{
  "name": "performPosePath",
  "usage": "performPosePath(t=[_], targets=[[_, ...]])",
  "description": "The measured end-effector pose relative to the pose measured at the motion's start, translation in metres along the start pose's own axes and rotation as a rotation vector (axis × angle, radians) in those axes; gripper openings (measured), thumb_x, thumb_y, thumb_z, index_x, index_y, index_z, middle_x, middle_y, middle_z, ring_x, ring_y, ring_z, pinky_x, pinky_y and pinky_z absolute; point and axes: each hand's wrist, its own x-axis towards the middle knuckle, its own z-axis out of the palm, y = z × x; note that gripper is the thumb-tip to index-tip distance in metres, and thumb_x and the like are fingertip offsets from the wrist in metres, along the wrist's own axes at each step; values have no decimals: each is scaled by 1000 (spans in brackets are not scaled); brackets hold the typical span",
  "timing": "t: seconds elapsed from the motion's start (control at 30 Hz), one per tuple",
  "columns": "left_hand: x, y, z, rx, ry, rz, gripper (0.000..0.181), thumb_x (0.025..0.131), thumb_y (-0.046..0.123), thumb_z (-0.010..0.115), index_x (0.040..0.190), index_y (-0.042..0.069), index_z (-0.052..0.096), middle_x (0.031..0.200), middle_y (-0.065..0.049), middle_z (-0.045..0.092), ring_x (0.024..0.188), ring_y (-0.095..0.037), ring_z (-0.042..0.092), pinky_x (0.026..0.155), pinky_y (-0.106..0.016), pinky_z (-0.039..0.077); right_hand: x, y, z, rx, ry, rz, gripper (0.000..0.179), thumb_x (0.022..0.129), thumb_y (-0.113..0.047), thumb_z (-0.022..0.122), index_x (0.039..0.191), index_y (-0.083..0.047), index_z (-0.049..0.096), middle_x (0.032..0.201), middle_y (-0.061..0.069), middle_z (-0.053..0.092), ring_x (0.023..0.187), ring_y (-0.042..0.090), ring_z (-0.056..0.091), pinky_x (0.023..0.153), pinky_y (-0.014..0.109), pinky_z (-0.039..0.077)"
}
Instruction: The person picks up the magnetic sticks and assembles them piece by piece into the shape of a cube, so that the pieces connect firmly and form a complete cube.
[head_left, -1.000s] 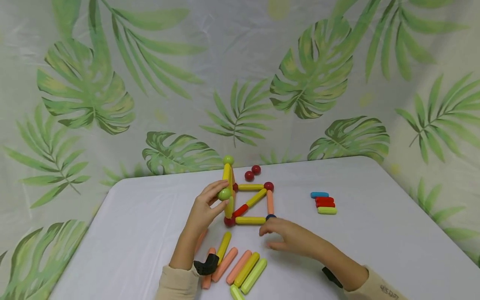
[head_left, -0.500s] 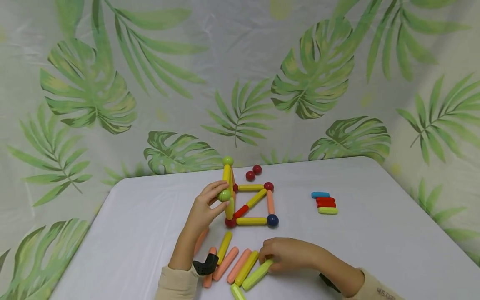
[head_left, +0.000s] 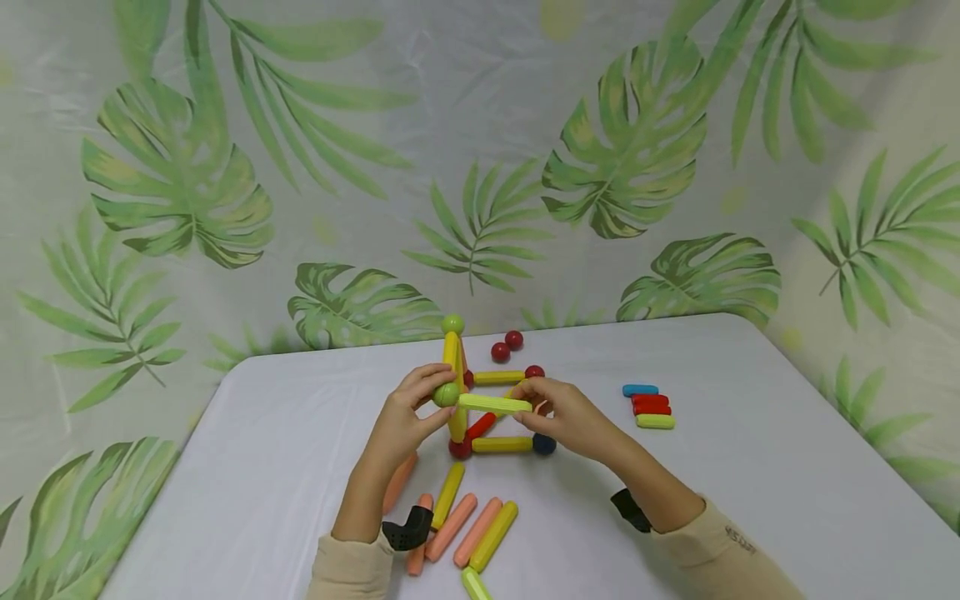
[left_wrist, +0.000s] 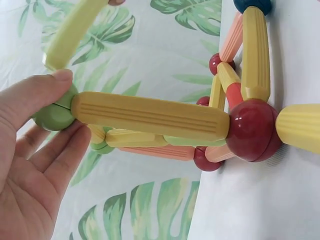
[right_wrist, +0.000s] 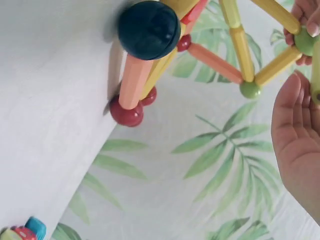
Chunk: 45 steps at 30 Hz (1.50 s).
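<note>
The light-green rod (head_left: 492,404) was found near the centre of the head view, raised and nearly level, its left end at the green ball (head_left: 446,395). Half a second earlier it had lain at lower centre among the loose rods; it had since been lifted, leaving a yellow rod (head_left: 495,536) rightmost in that row. In the inspector's judgement, this brought a further piece up to the stick-and-ball construction (head_left: 481,426). Whether rod and ball touched could not be told, as the thumb obscured the spot in the left wrist view. The right hand (head_left: 566,417) pinched the rod's right end between thumb and fingers, its forearm slanting in from the lower right. The left hand (head_left: 402,421), reaching up from the lower left, gripped the green ball between thumb and fingers, and had kept its place there. Beneath the right hand, a dark-blue ball (head_left: 544,444) marked the construction's near right corner on the white table (head_left: 262,467).
</note>
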Motion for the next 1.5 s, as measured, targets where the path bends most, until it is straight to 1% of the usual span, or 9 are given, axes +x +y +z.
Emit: performPosePath(t=[0.2, 0.43, 0.6, 0.73, 0.83, 0.93, 1.03, 1.23, 1.5], targets=[[1, -23, 4, 58, 4, 20, 38, 76, 1, 70, 112, 2, 60, 123, -4, 47, 111, -19, 47, 87, -29, 43, 7, -2, 2, -6, 51, 0, 18, 85, -10, 62, 102, -6, 57, 90, -2, 57, 81, 14, 52, 73, 29, 48], [5, -24, 16, 102, 34, 66, 36, 74, 7, 73, 109, 9, 61, 118, -1, 49, 108, -16, 46, 87, -33, 43, 6, 0, 0, 8, 72, -11, 18, 84, -8, 63, 101, -8, 57, 90, -3, 56, 80, 13, 53, 73, 28, 48], [7, -24, 26, 107, 29, 46, 30, 77, 9, 71, 105, 10, 61, 111, 0, 51, 98, -14, 50, 80, -29, 46, 4, 3, -1, 28, 70, -37, 23, 84, -13, 64, 105, -8, 57, 93, -2, 56, 81, 14, 53, 73, 28, 48], [7, -24, 29, 116, 47, 14, 24, 78, 9, 69, 101, 10, 61, 106, 2, 52, 90, -11, 50, 73, -25, 46, -3, 14, -4, 19, 68, 20, 36, 82, -19, 67, 113, -7, 53, 96, 3, 55, 85, 15, 53, 76, 31, 48], [6, -24, 28, 124, 56, 12, 24, 78, 10, 69, 101, 10, 61, 106, 3, 51, 89, -11, 50, 72, -25, 47, -9, 29, -4, -34, -4, 148, 40, 82, -18, 67, 117, -7, 51, 98, 6, 54, 85, 16, 52, 75, 30, 48], [6, -25, 28, 129, 58, 27, 24, 78, 11, 69, 101, 8, 60, 105, 2, 51, 90, -11, 50, 74, -26, 46, -14, 44, 0, -102, -139, 282, 40, 81, -17, 68, 117, -9, 51, 94, 6, 54, 78, 16, 52, 67, 28, 47], [7, -25, 26, 125, 56, 35, 24, 79, 12, 68, 101, 7, 60, 105, 1, 51, 91, -12, 50, 75, -26, 46, -14, 55, 5, -144, -228, 343, 38, 80, -15, 69, 113, -11, 51, 86, 4, 54, 70, 16, 51, 60, 28, 46], [6, -28, 18, 108, 48, -3, 23, 79, 12, 68, 100, 10, 60, 106, 3, 51, 94, -12, 50, 78, -27, 46, -6, 59, 15, -193, -246, 325, 28, 81, -12, 67, 106, -12, 55, 80, 1, 54, 70, 16, 49, 61, 29, 45], [4, -29, -9, 126, -20, -67, 22, 80, 15, 68, 100, 15, 60, 106, 3, 52, 94, -14, 48, 80, -35, 44, 9, 51, 27, -189, -284, 291, 26, 81, -13, 67, 105, -11, 55, 81, -1, 54, 72, 15, 49, 66, 30, 45]])
